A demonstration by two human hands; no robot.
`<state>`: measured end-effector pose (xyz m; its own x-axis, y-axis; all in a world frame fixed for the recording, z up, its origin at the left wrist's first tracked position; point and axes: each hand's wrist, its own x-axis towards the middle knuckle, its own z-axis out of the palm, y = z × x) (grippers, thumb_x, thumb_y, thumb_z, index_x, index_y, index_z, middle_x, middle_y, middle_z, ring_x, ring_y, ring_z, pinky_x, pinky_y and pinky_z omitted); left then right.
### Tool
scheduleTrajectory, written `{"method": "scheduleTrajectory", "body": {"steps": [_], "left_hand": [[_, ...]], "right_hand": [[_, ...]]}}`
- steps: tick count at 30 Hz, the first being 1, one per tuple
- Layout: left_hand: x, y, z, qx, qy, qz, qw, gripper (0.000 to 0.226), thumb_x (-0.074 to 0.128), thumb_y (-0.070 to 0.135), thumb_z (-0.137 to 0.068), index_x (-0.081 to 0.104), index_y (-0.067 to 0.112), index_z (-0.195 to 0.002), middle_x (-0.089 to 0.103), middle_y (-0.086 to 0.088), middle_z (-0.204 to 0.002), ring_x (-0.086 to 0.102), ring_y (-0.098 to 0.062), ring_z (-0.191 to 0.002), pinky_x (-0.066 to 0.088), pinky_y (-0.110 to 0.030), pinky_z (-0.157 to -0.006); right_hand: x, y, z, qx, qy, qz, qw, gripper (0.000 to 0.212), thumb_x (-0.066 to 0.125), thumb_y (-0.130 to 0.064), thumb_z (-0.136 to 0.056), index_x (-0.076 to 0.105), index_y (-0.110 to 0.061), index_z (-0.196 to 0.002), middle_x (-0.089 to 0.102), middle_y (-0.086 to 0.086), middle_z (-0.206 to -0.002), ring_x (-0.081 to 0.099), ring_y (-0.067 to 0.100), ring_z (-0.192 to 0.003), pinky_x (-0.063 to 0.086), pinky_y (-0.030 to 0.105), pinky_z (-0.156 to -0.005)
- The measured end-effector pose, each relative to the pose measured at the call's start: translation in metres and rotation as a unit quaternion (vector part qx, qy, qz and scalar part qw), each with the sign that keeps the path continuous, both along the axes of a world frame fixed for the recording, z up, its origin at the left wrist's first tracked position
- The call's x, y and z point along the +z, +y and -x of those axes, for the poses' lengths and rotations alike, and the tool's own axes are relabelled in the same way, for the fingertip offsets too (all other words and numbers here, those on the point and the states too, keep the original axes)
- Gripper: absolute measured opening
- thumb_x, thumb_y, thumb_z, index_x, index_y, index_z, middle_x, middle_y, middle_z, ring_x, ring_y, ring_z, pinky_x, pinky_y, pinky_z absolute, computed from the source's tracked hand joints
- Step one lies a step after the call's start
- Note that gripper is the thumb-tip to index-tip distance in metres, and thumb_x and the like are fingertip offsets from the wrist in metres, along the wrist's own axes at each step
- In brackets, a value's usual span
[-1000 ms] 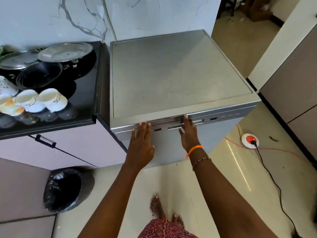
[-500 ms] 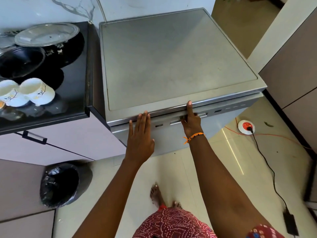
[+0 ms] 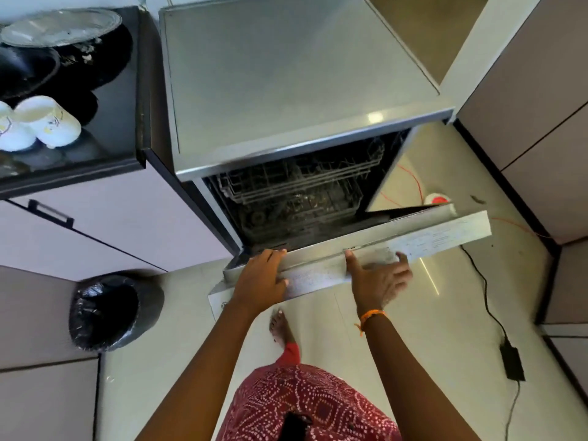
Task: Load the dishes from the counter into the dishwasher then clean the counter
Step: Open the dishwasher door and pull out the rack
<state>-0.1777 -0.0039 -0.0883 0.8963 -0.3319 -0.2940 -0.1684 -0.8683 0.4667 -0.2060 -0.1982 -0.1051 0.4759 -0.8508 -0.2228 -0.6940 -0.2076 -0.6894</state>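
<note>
Steel-grey, the dishwasher [image 3: 296, 81] fills the upper middle of the view, its flat top bare and its left side close against the black counter [image 3: 127, 90], with only a narrow dark gap between the two edges. Its door [image 3: 413, 246] hangs partly open, tilted out toward the person, so the top edge juts into the floor space in front; behind it the wire racks [image 3: 296, 186] show in the dark cavity. Pale glossy floor [image 3: 413, 329] lies open to the right of the door as far as the cabinet fronts, and a narrower strip runs on the left between the door's corner and the bin [image 3: 114, 310], which stands lined with a black bag beside the lower cabinets. On the counter, well apart from the hands, the dishes wait: a steel plate [image 3: 62, 27] rests on a dark pot [image 3: 89, 58] near the back wall, and two white cups [image 3: 47, 122] lie on their sides close to the front edge. The left hand [image 3: 261, 281] grips the door's top edge near its left end, fingers curled over the lip. The right hand [image 3: 378, 278] sits at the middle of that edge, thumb hooked on top and fingers spread along the front face, blurred. A black cord [image 3: 486, 300] trails across the floor on the right to an adapter [image 3: 512, 361] near the wall. A bare foot [image 3: 280, 326] stands just below the door.
</note>
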Motion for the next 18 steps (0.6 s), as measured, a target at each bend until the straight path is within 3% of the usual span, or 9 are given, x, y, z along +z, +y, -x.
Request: {"method": "scheduleTrajectory", "body": {"steps": [3,6,10,14,18], "left_hand": [[-0.018,-0.004,0.035,-0.001,0.061,0.002,0.998,0.061,0.055,0.021,-0.083,0.038,0.014,-0.141,0.044,-0.008,-0.137,0.043,-0.029,-0.125,0.035,-0.037,-0.105],[-0.035,-0.010,0.072,-0.020,0.103,-0.034,0.994,0.062,0.055,0.022,-0.087,0.033,0.016,-0.144,0.039,-0.005,-0.141,0.038,-0.029,-0.127,0.033,-0.038,-0.105],[-0.061,-0.016,0.117,-0.060,0.154,-0.079,0.983,0.064,0.052,0.023,-0.088,0.026,0.020,-0.147,0.031,-0.005,-0.144,0.028,-0.029,-0.132,0.031,-0.043,-0.108],[-0.097,-0.022,0.150,-0.083,0.215,-0.069,0.971,0.062,0.052,0.024,-0.090,0.026,0.018,-0.146,0.029,-0.007,-0.144,0.026,-0.029,-0.135,0.028,-0.042,-0.111],[-0.142,-0.029,0.180,-0.097,0.273,-0.071,0.955,0.058,0.052,0.024,-0.093,0.029,0.017,-0.145,0.029,-0.010,-0.146,0.028,-0.032,-0.135,0.027,-0.041,-0.111]], "right_hand": [[-0.021,-0.005,0.038,0.222,0.025,0.204,0.953,0.065,0.070,-0.034,-0.077,0.044,-0.013,-0.133,0.039,0.014,-0.140,0.037,0.038,-0.127,0.033,0.044,-0.102],[-0.052,-0.008,0.074,0.389,0.038,0.275,0.878,0.042,0.062,-0.018,-0.080,0.058,-0.009,-0.121,0.055,0.013,-0.132,0.048,0.037,-0.125,0.036,0.048,-0.104],[-0.075,-0.017,0.121,0.436,0.091,0.305,0.841,0.040,0.069,-0.013,-0.074,0.064,-0.015,-0.114,0.065,0.003,-0.118,0.061,0.023,-0.111,0.044,0.046,-0.098],[-0.109,-0.027,0.154,0.450,0.136,0.298,0.831,0.035,0.057,0.000,-0.064,0.067,-0.014,-0.095,0.067,0.004,-0.094,0.062,0.030,-0.095,0.048,0.042,-0.090],[-0.152,-0.031,0.183,0.458,0.167,0.251,0.836,0.034,0.061,0.008,-0.050,0.068,-0.007,-0.080,0.065,0.010,-0.082,0.063,0.033,-0.079,0.053,0.035,-0.073]]}}
